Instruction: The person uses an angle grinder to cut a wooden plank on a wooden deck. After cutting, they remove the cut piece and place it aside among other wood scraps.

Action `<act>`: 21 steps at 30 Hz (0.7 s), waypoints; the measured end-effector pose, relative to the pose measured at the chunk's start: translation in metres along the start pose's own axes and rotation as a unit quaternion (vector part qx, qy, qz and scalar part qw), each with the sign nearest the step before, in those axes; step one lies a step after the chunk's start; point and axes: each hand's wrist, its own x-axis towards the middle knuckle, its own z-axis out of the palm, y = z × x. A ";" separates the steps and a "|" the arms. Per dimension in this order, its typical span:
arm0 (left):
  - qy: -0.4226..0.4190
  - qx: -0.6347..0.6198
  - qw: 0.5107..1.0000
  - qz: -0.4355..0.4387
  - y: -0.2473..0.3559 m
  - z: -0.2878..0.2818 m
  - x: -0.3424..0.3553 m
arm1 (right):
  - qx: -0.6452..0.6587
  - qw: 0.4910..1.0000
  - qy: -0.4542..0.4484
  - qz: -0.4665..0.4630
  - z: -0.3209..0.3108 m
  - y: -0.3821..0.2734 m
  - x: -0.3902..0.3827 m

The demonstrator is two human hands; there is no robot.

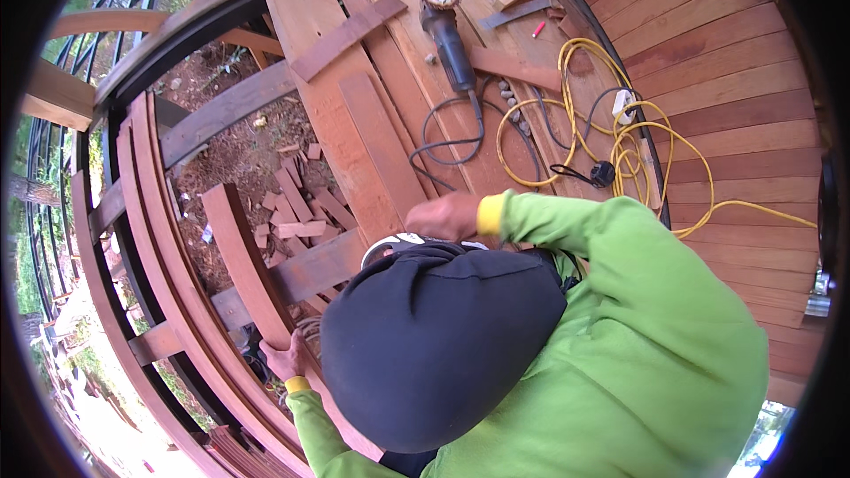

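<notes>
My left hand (285, 358), in a green sleeve with a yellow cuff, grips a long reddish-brown wooden board (243, 257) near its lower part. My right hand (444, 216) is closed, knuckles up, beside the near end of a flat reddish board (381, 137). Whatever it holds, if anything, is hidden. Just below it shows a white and black curved edge (390, 246), mostly covered; I cannot make out its kind. A large rounded shape in dark cloth (443, 345) sits between my arms and hides the middle of the work.
An angle grinder (450, 49) with a round brush-like disc lies on the plank deck (301, 0), its dark cord looped. A yellow extension cable (575, 62) coils at the right near a white socket (623, 106). Wood offcuts (297, 204) litter the ground between beams. Long boards (159, 204) line the left.
</notes>
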 end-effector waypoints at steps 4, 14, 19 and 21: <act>-0.003 0.007 1.000 0.002 -0.034 0.008 0.012 | -0.088 0.944 0.279 0.156 -0.053 0.052 -0.114; -0.047 -0.034 0.998 -0.004 -0.054 0.005 0.021 | -0.175 0.799 0.319 0.478 -0.032 0.067 -0.313; -0.036 0.002 0.999 -0.021 -0.082 0.018 0.030 | -0.179 0.777 0.203 0.569 0.022 0.083 -0.380; -0.027 -0.004 0.999 -0.022 -0.080 0.017 0.028 | -0.171 0.758 0.191 0.601 0.030 0.089 -0.400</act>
